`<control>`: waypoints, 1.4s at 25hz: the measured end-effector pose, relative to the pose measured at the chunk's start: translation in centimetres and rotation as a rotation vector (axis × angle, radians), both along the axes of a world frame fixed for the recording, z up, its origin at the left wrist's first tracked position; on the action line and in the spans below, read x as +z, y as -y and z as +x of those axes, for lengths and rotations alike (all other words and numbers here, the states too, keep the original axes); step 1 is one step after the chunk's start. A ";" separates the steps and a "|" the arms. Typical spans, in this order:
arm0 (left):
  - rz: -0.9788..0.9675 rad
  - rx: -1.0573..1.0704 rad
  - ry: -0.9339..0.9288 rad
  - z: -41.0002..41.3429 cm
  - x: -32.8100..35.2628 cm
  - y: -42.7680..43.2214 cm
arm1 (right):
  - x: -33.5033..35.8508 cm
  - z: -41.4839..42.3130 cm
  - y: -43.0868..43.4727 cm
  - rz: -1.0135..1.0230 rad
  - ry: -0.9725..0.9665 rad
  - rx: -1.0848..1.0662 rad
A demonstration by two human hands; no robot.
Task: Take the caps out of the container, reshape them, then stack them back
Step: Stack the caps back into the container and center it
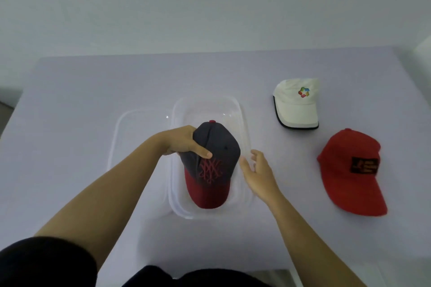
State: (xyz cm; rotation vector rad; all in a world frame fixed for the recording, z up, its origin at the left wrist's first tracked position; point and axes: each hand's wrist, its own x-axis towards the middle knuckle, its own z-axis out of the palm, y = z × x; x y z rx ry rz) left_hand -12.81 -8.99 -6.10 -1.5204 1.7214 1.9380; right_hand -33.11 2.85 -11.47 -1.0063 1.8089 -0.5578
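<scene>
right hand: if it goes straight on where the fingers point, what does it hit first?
Probably the far right rim of the clear container. The right hand points its fingers away from the person, passing right of the dark cap the left hand holds. Height unclear; it might clear the rim.

1. We see the dark cap (219,144) as matt woven cloth, its red emblem in raised stitching.
2. We read the container (245,123) and the lid (130,123) as clear, smooth plastic with small glossy glints.
3. To us the white cap (296,109) looks like smooth, thin fabric, and the red cap (340,158) like matt cloth.
4. We find the table (88,100) matt and even.
</scene>
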 end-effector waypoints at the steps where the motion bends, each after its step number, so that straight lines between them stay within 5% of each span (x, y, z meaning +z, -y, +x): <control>1: 0.037 0.006 0.018 -0.3 -1.2 -0.1 | -0.8 0.4 -0.6 0.028 0.006 0.033; 5: 0.133 0.047 0.048 -1.1 -3.6 0.2 | -2.2 1.5 -1.0 -0.063 -0.086 0.008; 10: -0.071 0.073 0.221 -1.1 -4.8 0.5 | -2.6 1.8 -1.2 -0.083 -0.170 -0.014; 15: -0.280 -0.087 0.447 -2.6 -2.1 0.5 | -1.5 0.2 -0.7 -0.053 -0.010 0.066; 21: -0.810 0.339 0.010 -13.0 3.6 -1.1 | 3.1 -8.1 2.0 -0.441 0.000 -0.155; 26: -0.440 0.211 -0.074 -25.2 0.5 -3.8 | 3.0 -22.5 1.5 -0.601 -0.262 -0.218; 30: -0.091 0.149 -0.093 -31.7 -4.6 -6.2 | 1.4 -32.6 0.3 -0.293 -0.229 -0.126; 35: 0.071 0.262 -0.198 -35.8 -7.3 -6.2 | -0.7 -37.2 1.3 0.146 0.142 0.161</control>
